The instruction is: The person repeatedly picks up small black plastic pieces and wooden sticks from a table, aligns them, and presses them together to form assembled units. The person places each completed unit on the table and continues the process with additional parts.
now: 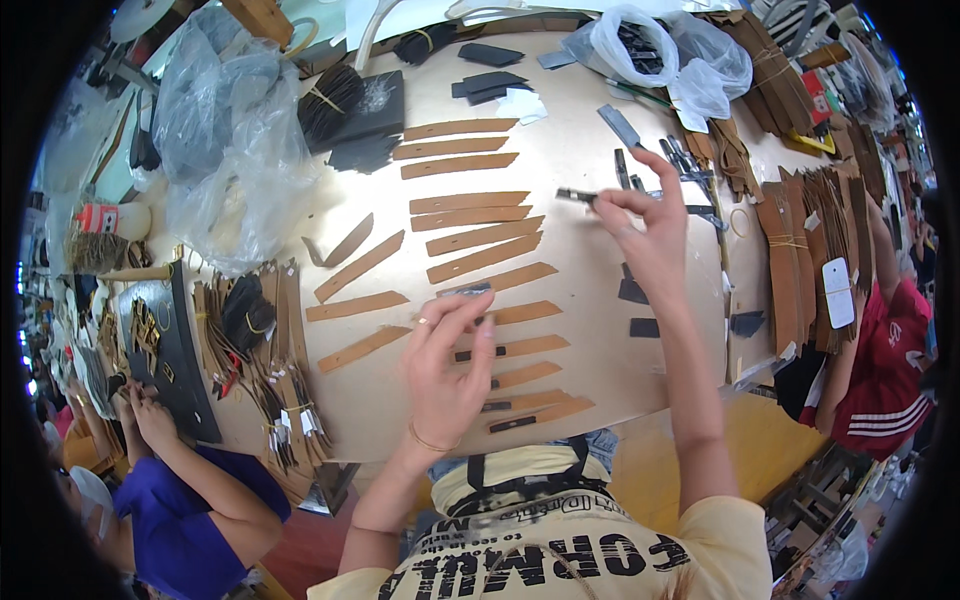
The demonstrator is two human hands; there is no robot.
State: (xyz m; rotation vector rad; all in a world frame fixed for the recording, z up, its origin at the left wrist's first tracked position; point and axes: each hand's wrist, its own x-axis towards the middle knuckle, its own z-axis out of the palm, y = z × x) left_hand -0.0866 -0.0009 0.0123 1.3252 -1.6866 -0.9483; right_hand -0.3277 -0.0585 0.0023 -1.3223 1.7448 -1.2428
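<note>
My right hand (650, 235) is raised over the right part of the table, pinching a small dark strip (574, 195) with a light mark. Its index finger points up beside a flat grey piece (619, 126). Lower down, my left hand (448, 372) hovers over a column of brown leather strips (475, 243) with pointed ends. The left fingers are bent close to the thumb, beside a small dark grey piece (466, 289); whatever they grip is hidden. On several nearer strips lie short black pieces (513, 424). More leather strips (362, 349) lie left of that hand.
Several dark pieces (641, 327) lie by my right forearm. Clear plastic bags (235, 150) stand far left, and another bag (620, 50) holds dark parts at the back. Bundled brown strips (787, 255) line the right edge. A person in purple (190, 520) works at the left.
</note>
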